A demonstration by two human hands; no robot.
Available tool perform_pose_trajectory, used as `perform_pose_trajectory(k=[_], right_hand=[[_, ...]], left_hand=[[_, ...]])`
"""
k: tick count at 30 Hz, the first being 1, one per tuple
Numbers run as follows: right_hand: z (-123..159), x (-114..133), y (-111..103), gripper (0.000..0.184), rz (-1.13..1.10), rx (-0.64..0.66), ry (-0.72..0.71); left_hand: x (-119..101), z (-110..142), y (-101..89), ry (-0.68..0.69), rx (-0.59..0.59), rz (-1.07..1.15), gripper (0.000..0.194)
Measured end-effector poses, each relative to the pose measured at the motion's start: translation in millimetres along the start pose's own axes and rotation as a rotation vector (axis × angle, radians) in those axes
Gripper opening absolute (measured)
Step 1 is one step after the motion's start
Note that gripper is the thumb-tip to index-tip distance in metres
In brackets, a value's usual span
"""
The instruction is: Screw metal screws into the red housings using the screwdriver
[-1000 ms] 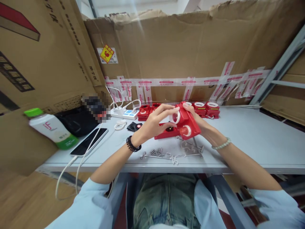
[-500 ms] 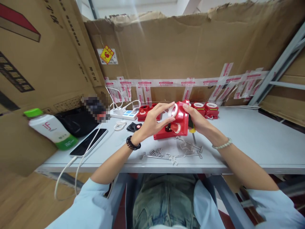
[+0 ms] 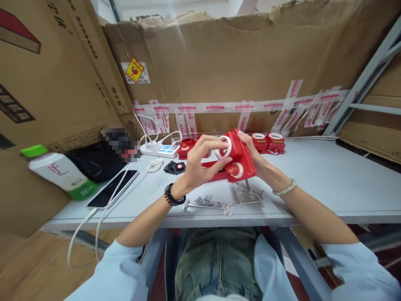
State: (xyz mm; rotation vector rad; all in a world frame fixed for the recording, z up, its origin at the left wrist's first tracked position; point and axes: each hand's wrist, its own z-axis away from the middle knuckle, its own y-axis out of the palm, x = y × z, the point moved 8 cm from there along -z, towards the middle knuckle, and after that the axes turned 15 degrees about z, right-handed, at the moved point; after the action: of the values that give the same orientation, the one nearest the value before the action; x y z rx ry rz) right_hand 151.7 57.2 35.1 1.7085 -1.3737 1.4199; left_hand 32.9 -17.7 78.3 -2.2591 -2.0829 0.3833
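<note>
Above the table I hold a red plastic housing [image 3: 243,155] tilted, with a white ring [image 3: 229,146] facing left and a red knob [image 3: 233,169] below it. My left hand [image 3: 200,163] has thumb and fingers closed on the white ring. My right hand [image 3: 255,152] grips the housing from its right side, its fingers mostly hidden behind. A thin metal shaft [image 3: 247,184] shows under the housing; its upper end is hidden. Another red part lies behind my left hand, partly covered. Metal T-ended rods [image 3: 200,205] with white cord and several small metal pins [image 3: 205,200] lie near the table edge.
More red housings [image 3: 275,144] stand along the back. A power strip [image 3: 159,149], a coiled white cable [image 3: 154,165], black pieces [image 3: 174,167], a phone [image 3: 114,190] and a bottle [image 3: 59,173] are on the left. Cardboard [image 3: 200,62] walls the back.
The housing has turned and tilted in my hands, so its lower edge now swings to the right. The yellow-and-black handle seen under my right hand is now hidden. The view has shifted slightly.
</note>
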Motion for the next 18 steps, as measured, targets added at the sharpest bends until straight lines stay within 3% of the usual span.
perform_pose_trajectory(k=[2, 5, 8, 13, 18], right_hand=[[-0.2, -4.5, -7.9, 0.057, -0.046, -0.049, 0.008], [1.0, -7.9, -17.9, 0.054, 0.031, -0.101, 0.006], [3.7, -3.0, -22.3, 0.056, 0.152, -0.142, -0.029], [6.7, 4.2, -24.1, 0.059, 0.230, -0.207, -0.064], [4.5, -3.4, -19.8, 0.052, 0.021, -0.141, 0.024]], left_hand=[[16.2, 2.5, -7.8, -0.130, -0.054, -0.020, 0.035], [40.6, 9.9, -5.4, -0.349, -0.002, -0.005, 0.041], [51.0, 15.6, -2.6, -0.442, 0.000, 0.063, 0.040], [44.4, 12.5, -1.0, -0.349, 0.008, 0.058, 0.041], [17.1, 5.2, 3.0, -0.064, 0.112, -0.143, 0.049]])
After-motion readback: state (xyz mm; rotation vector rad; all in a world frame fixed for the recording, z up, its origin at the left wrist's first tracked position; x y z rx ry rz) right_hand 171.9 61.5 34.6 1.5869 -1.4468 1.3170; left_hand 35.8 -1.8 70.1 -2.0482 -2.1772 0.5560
